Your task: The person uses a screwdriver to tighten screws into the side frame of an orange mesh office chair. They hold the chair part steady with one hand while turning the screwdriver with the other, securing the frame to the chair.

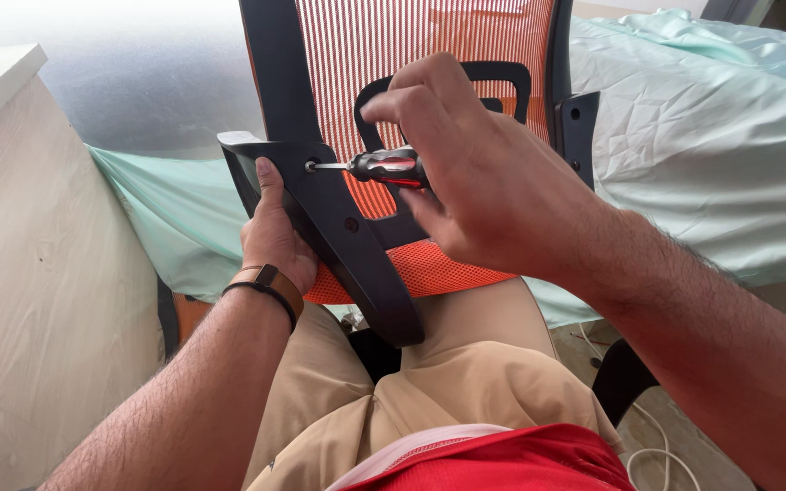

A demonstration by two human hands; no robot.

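Observation:
An orange mesh chair back (411, 45) with a black frame rests upright against my lap. A black plastic armrest (338, 227) lies against its left side. My left hand (270, 236) grips the armrest from behind, thumb on its face, with a wristband on the wrist. My right hand (475, 173) is closed on a red, black and silver screwdriver (384, 167). The screwdriver's tip sits in a screw (309, 166) at the armrest's upper hole. A second hole (351, 224) shows lower on the armrest.
A bed under a pale green sheet (702, 136) fills the right and far side. A light wooden cabinet (38, 273) stands close on the left. A white cable (657, 445) lies on the floor at lower right. My legs in tan shorts (429, 382) are below.

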